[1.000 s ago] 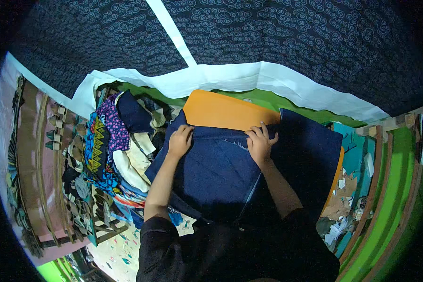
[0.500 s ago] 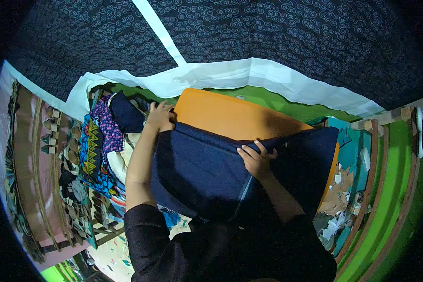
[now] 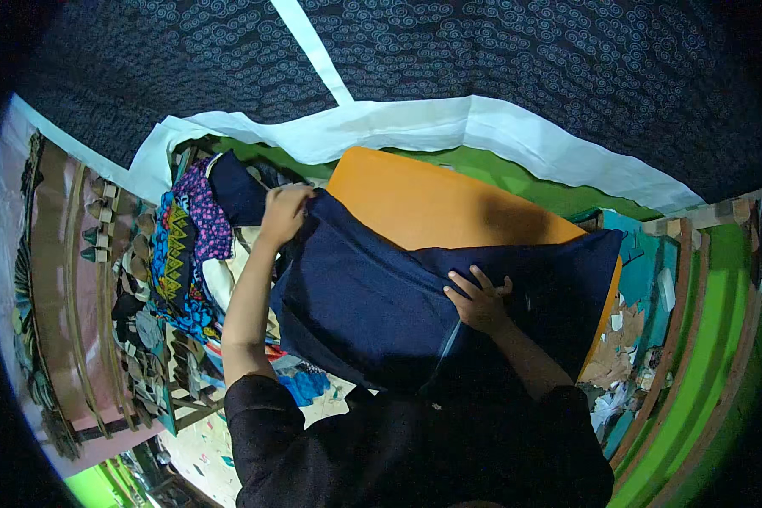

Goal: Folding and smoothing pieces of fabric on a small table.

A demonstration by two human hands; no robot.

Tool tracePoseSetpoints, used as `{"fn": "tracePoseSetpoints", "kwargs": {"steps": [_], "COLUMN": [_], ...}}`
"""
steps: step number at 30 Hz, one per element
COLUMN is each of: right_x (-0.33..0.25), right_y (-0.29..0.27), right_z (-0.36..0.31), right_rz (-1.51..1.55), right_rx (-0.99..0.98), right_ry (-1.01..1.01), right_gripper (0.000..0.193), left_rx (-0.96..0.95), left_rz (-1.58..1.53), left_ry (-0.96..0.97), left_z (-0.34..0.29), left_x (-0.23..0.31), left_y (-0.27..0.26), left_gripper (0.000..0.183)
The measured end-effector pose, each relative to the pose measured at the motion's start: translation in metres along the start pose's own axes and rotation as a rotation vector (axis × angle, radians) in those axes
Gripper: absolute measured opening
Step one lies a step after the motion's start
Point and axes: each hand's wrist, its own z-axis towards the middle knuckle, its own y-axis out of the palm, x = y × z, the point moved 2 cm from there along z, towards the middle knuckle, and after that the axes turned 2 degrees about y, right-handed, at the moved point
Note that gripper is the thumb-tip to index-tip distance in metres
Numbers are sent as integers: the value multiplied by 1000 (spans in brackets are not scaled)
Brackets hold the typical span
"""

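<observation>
A dark navy cloth (image 3: pixel 372 296) lies folded over an orange board (image 3: pixel 432 203), covering its lower part and hanging toward the person. The left hand (image 3: pixel 284 212) is at the upper left corner of the cloth, with fingers curled around the edge, so it grips the fabric there. The right hand (image 3: pixel 478 300) rests flat on the cloth near the middle, fingers spread and straight, pressing on it but not grasping. The two hands are well apart. Just beside the left hand, on the left, is a pile of patterned fabrics (image 3: pixel 186 245) in purple, blue and yellow. Behind the board runs a white band of cloth (image 3: pixel 483 127) under a dark printed fabric (image 3: pixel 525 59).
</observation>
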Motion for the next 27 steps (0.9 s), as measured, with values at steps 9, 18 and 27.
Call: {"fn": "tracePoseSetpoints", "kwargs": {"steps": [9, 18, 27], "right_x": [-4, 60, 198], "right_y": [-9, -43, -30], "right_z": [4, 48, 54], "right_rz": [56, 8, 148], "right_rx": [-150, -386, -626], "right_ry": [57, 418, 758], "right_gripper": [13, 29, 19], "left_rx": [-910, -457, -104], "left_rz": [302, -305, -573], "left_ry": [-9, -197, -377], "left_z": [29, 36, 41], "left_x": [44, -31, -53], "left_y": [30, -9, 29], "left_gripper": [42, 30, 18]}}
